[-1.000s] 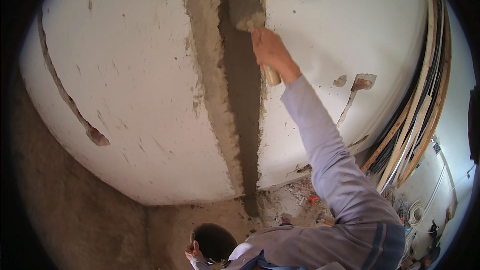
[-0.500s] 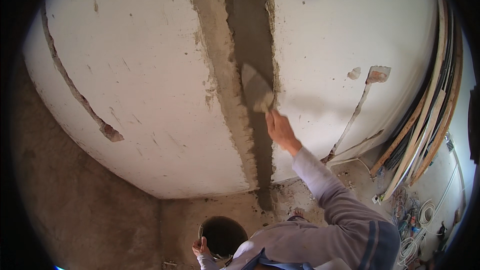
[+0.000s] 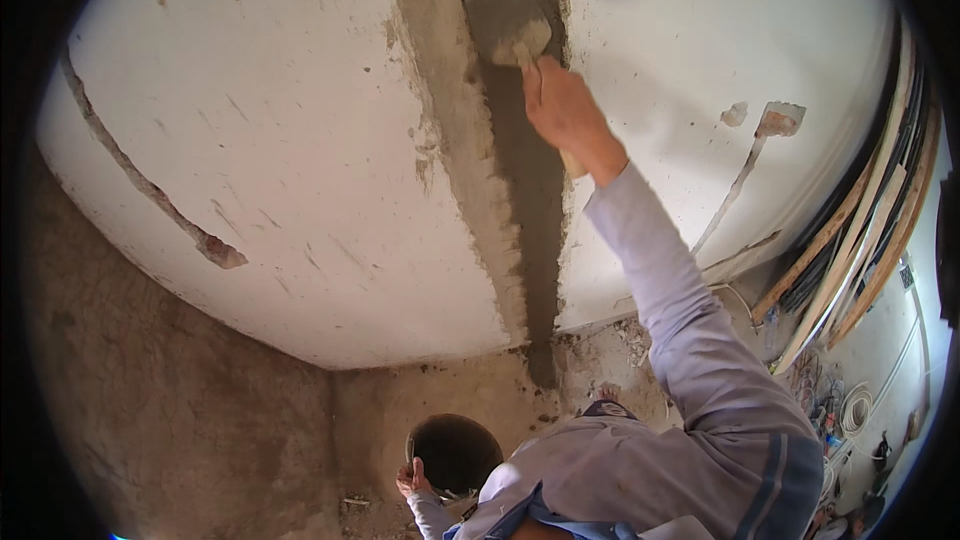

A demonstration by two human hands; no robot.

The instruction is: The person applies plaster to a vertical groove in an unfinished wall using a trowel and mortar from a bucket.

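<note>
My right hand is closed round the wooden handle of a pointed trowel. The blade lies against the strip of wet grey mortar that runs down the white wall, high up in view. Low and to the left, my left hand grips the side of a dark round bucket, thumb up by its rim. Shadow hides what the bucket holds. A paler band of rough dried plaster borders the mortar on its left.
Long wooden strips and dark pipes lean in the right corner. Coiled white cable and tangled wires lie on the floor below them. The white wall has a chiselled groove at left and another at right.
My right hand and the trowel have moved up the mortar strip, and the arm has stretched out further. My left hand stays at the bucket. The whole view has shifted slightly.
</note>
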